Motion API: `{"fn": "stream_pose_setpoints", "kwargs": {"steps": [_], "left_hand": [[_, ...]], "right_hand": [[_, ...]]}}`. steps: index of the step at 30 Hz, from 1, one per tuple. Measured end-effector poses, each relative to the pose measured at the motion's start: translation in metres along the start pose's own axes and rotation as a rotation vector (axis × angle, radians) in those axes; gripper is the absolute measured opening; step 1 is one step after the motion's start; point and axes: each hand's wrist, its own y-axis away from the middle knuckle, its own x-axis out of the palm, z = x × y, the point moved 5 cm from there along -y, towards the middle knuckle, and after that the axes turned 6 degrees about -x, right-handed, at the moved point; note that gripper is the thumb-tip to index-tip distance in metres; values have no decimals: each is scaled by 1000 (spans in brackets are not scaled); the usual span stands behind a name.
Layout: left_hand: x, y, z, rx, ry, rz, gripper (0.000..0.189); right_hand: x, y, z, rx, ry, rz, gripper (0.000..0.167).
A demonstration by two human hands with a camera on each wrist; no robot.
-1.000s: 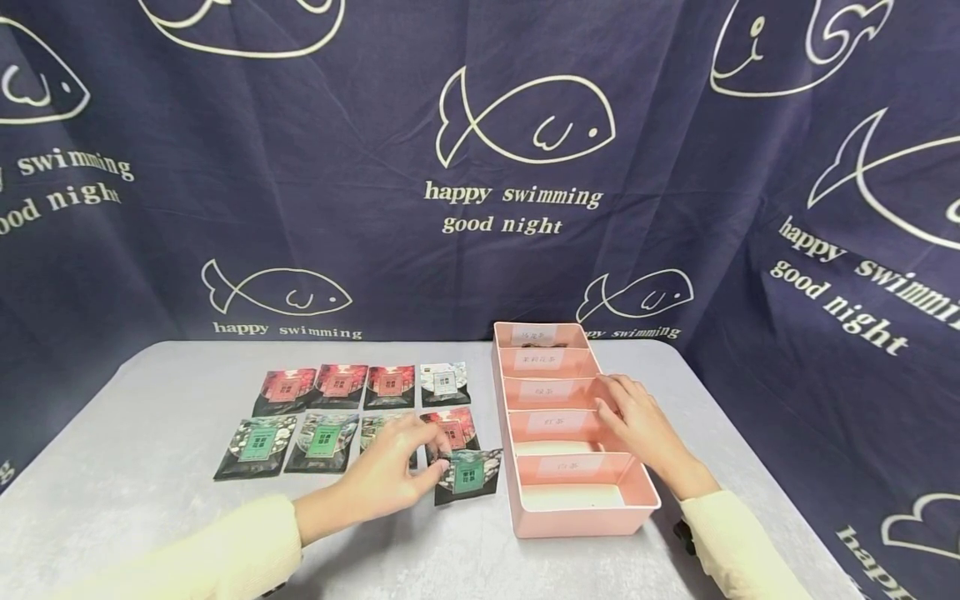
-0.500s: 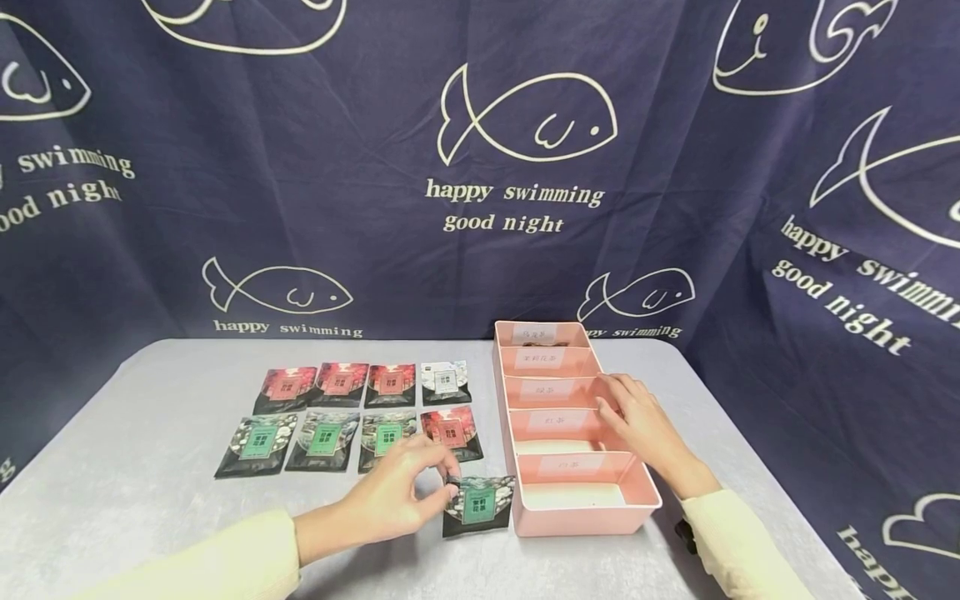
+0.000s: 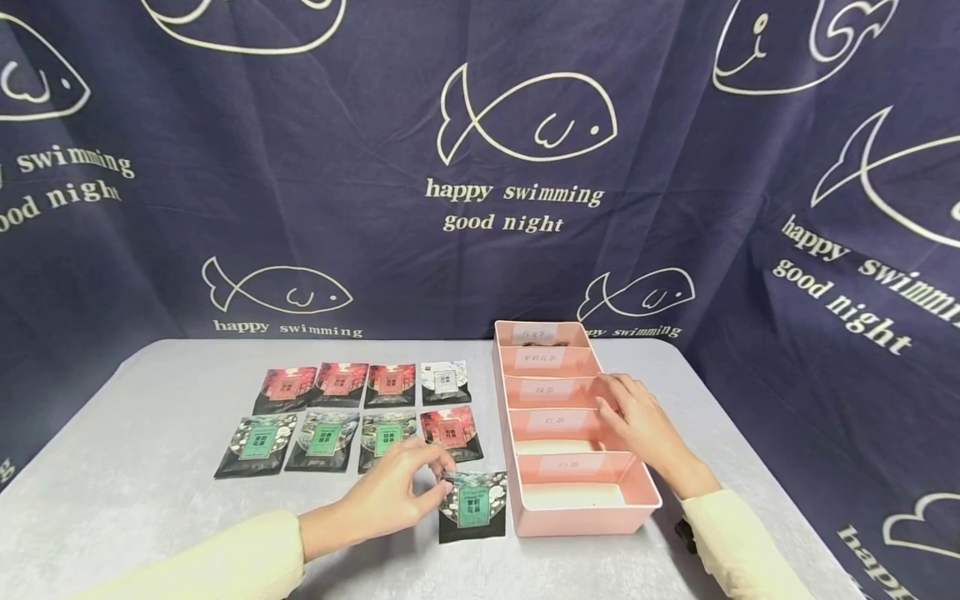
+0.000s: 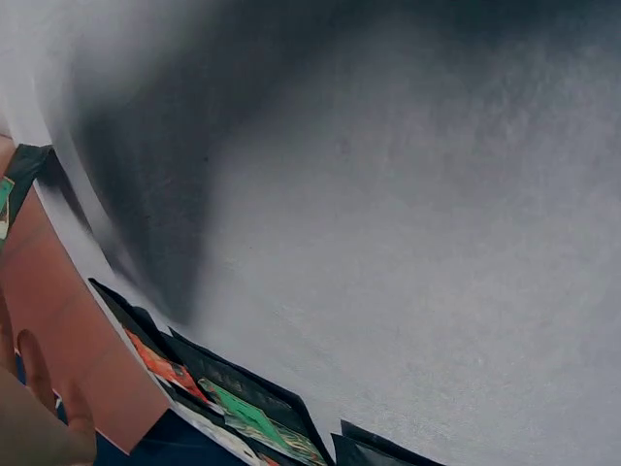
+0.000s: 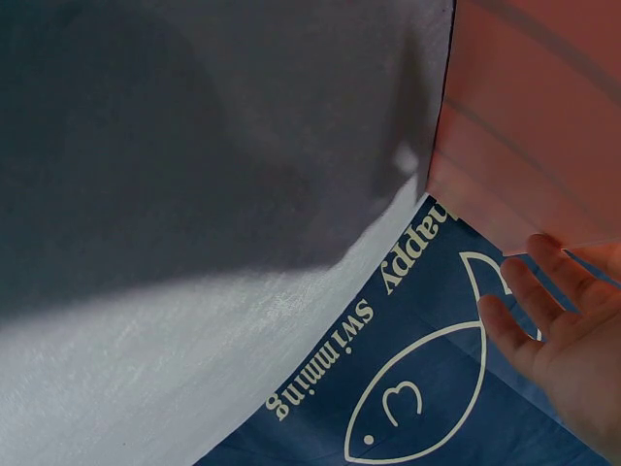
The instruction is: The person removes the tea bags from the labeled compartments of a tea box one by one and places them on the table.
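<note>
In the head view, my left hand (image 3: 393, 492) pinches the upper left corner of a black tea packet (image 3: 472, 508) with a green label and white blossoms, hanging low over the table just left of a pink divided box (image 3: 585, 523). Part of that packet (image 4: 21, 180) shows at the left wrist view's edge. My right hand (image 3: 641, 423) rests on the box's right rim, fingers fairly straight. From the right wrist, the hand's fingers (image 5: 529, 282) lie outside the box wall (image 5: 543, 116); the thumb is hidden there.
Two rows of tea packets lie left of the box: red ones (image 3: 341, 385) and a white one (image 3: 445, 383) behind, green ones (image 3: 322, 442) and a red one (image 3: 452, 432) in front. Paper labels mark the compartments; something dark sits in the farthest. A curtain (image 3: 405, 250) closes the back.
My left hand has drawn the packet slightly towards the table's front, off the red packet, and it now hangs straighter. The right hand stays on the rim.
</note>
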Motion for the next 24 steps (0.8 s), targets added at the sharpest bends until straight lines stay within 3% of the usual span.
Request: {"fn": "stream_pose_setpoints", "kwargs": {"steps": [10, 24], "left_hand": [[14, -8, 15, -102, -158, 4, 23], [25, -8, 19, -118, -343, -14, 24]], "right_hand": [[0, 1, 0, 8, -8, 7, 40], [-1, 0, 1, 1, -9, -7, 39]]}}
